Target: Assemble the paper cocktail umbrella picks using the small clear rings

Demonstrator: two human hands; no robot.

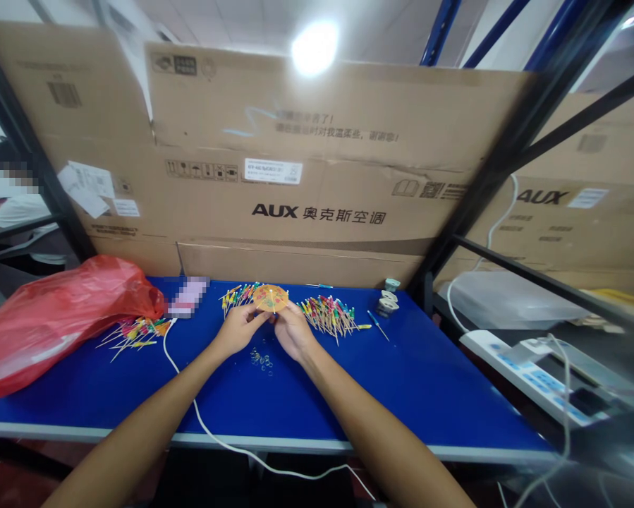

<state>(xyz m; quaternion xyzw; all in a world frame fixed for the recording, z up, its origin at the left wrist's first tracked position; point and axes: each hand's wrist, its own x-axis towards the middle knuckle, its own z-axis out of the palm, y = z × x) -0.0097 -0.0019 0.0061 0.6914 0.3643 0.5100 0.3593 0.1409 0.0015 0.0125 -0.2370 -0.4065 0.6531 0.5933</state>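
Note:
Between my left hand [237,330] and my right hand [294,333] is an orange paper cocktail umbrella [271,298], with its stick held by the fingers of both hands. Its canopy tilts away from me above my fingertips. Several colourful cocktail picks lie in a heap [328,317] beyond my right hand, and more lie in a heap [238,298] beyond my left. A third loose heap of picks [134,333] rests near the red bag. Small clear rings [261,360] are scattered on the blue table [401,374] just below my hands.
A red plastic bag [57,317] lies at the table's left end. A white cable [190,398] crosses the table. At the right are a blue-handled tool [378,324] and small white parts [388,303]. Cardboard boxes [295,162] stand behind. A co-worker [15,212] sits far left.

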